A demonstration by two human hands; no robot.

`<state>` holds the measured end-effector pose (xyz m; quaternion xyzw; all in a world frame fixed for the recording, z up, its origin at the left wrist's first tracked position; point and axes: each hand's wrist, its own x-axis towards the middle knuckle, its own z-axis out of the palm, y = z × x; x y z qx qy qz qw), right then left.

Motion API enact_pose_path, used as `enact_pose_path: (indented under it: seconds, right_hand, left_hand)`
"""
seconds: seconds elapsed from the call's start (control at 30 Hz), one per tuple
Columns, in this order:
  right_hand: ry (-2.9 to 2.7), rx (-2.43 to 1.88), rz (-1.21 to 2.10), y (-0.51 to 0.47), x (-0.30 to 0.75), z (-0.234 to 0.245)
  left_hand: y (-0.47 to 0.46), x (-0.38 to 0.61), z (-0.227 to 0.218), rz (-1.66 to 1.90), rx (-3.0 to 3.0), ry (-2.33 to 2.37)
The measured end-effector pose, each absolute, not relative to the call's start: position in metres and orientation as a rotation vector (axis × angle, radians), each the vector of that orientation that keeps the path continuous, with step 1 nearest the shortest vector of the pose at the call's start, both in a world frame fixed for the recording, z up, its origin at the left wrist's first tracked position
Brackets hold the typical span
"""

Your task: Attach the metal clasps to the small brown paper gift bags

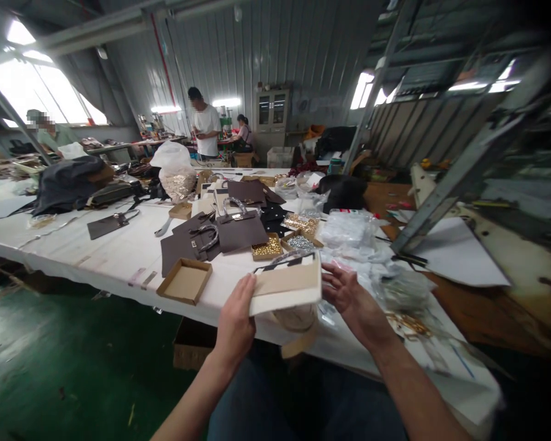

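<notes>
My left hand (pixel 239 318) grips the left edge of a cream and beige handbag piece (pixel 284 282) with black and white blocks along its far edge. It is held tilted above the front of the table. Beside its right edge is my right hand (pixel 349 297), fingers apart and slightly bent; whether the fingertips touch it I cannot tell. Under the piece shows a round, beige item (pixel 296 317), partly hidden. Just beyond lie a box of gold hardware (pixel 267 247) and a box of silver hardware (pixel 300 242). Dark brown handbags (pixel 241 231) with wrapped handles lie behind them.
An open cardboard tray (pixel 183 282) sits at the white table's (pixel 114 263) front edge. Clear plastic bags (pixel 349 229) are piled to the right, near a slanting metal post (pixel 459 165). Another brown bag (pixel 112 225) lies left. Several people work in the background, including one in white (pixel 206 131).
</notes>
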<state>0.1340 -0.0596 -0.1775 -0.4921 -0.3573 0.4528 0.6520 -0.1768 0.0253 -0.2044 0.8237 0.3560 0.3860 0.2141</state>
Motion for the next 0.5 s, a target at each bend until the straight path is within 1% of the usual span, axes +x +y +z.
enact_pose_path:
  seconds: [0.1, 0.2, 0.3, 0.4, 0.5]
  right_hand:
    - [-0.915, -1.201, 0.927, -0.059, 0.124, -0.180]
    - [-1.072, -1.415, 0.807, -0.060, 0.116, -0.200]
    - [-1.064, -1.416, 0.776, -0.056, 0.112, -0.219]
    - [-0.926, -1.311, 0.851, -0.045, 0.110, -0.218]
    - [-0.866, -1.121, 1.088, -0.040, 0.105, -0.195]
  left_hand:
    - [0.033, -0.170, -0.190, 1.191, 1.952, 1.044]
    - [0.040, -0.168, -0.184, 1.205, 1.647, 1.092]
    - [0.040, -0.168, -0.177, 1.205, 1.329, 0.976]
    - [0.028, -0.170, -0.163, 1.216, 1.033, 0.818]
    - [0.011, -0.173, -0.151, 1.243, 0.810, 0.815]
